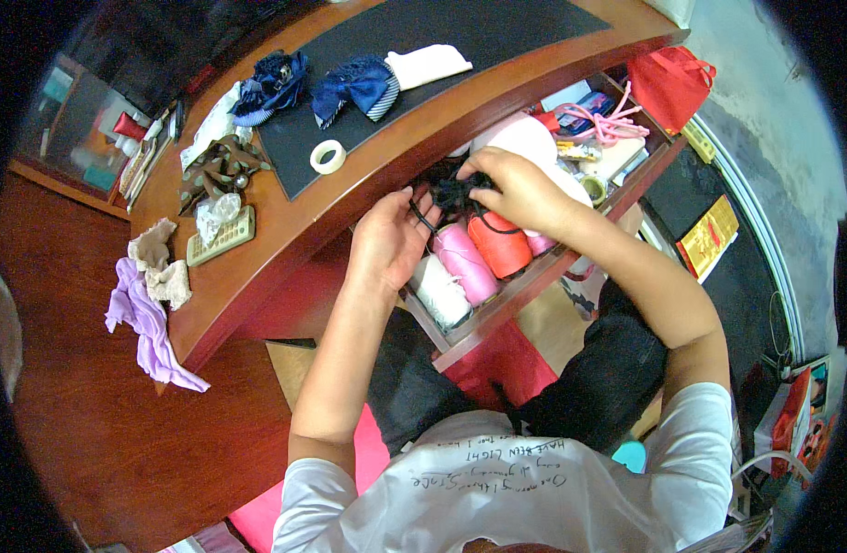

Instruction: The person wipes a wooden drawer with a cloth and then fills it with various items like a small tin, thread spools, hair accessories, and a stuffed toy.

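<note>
Both of my hands are over an open wooden drawer [497,311]. My left hand [387,238] has its palm turned up and its fingers curled, with a thin black cord [422,215] looped across them. Between the hands is a dark, bunched black bundle [453,192], whose exact kind I cannot make out. My right hand [516,189] pinches its right side, thumb and fingers closed. Just below the hands lie a white thread spool [442,290], a pink thread spool [465,264] and an orange-red thread spool [500,247]. My left fingertips are partly hidden by the bundle.
On the desk [294,221] lie a tape roll [329,158], a navy bow [357,89], a brown scrunchie [223,170], a calculator [223,236] and lilac cloth [142,318] hanging over the edge. Pink cord [617,124] fills the drawer's far end, beside a red bag [670,83].
</note>
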Demonstrator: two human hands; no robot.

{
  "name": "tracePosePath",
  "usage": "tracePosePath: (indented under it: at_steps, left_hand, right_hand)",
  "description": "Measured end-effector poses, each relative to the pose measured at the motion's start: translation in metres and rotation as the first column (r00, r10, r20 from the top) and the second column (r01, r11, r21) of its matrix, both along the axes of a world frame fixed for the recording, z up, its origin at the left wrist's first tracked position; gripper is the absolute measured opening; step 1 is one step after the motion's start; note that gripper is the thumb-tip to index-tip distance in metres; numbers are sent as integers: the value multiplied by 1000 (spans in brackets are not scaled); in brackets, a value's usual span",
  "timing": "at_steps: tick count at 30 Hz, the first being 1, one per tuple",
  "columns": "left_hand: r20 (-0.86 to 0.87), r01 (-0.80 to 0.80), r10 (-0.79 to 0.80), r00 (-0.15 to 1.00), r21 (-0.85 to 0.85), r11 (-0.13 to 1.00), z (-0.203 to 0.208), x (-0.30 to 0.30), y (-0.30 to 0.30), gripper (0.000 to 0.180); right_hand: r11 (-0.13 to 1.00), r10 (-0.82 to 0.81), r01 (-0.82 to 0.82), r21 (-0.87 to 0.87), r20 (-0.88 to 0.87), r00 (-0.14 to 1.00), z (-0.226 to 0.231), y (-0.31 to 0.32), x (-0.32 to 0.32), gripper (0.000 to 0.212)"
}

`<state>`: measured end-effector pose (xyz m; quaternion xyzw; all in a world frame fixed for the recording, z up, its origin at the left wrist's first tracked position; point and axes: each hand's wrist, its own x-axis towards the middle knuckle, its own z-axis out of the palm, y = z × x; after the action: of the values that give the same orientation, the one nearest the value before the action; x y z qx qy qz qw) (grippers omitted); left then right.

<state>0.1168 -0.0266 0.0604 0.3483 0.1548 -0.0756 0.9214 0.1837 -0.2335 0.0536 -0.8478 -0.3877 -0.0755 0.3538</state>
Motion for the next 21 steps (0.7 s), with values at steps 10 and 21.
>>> tracePosePath:
  at_steps: [10,21]
  left_hand:
    - [254,-209,-300,919,962,174,-3,-17,-7,47]
    - [473,-510,-396,788,860,11,-6,-55,-7,33]
  right_hand:
    - [992,78,-62,-111,148,986,13,0,-15,28]
    - [993,-12,-39,109,439,898,89,13,-17,19]
